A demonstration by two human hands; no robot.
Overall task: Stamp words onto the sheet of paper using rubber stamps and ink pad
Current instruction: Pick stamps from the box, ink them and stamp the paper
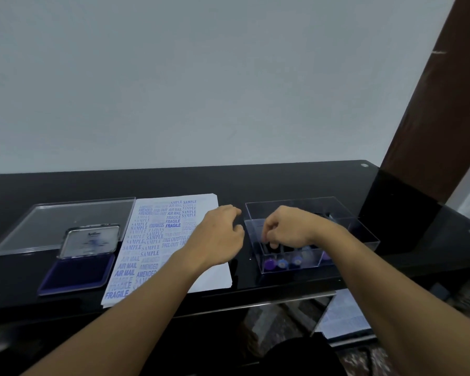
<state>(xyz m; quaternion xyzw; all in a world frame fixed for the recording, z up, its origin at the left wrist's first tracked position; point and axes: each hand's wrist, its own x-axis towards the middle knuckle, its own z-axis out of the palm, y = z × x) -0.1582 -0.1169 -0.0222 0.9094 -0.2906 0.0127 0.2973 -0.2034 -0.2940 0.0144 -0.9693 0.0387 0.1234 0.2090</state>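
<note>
The white sheet of paper (158,256) lies on the black table, covered in blue stamped words such as SAMPLE, FRAGILE and AIR MAIL. Left of it the ink pad (78,276) sits open, its metal lid (92,240) raised. A clear plastic box (364,234) right of the sheet holds several rubber stamps (282,263) with purple and blue ends. My left hand (217,236) hovers over the sheet's right side with loosely curled fingers, holding nothing, close to the box's left wall. My right hand (288,229) reaches down into the box, its fingertips pinching a dark stamp handle.
A flat clear plastic lid (52,223) lies at the back left, behind the ink pad. The black glass table (282,183) ends just below the sheet and meets a dark wooden post (432,104) at the right. Printed papers (347,318) lie on a lower shelf.
</note>
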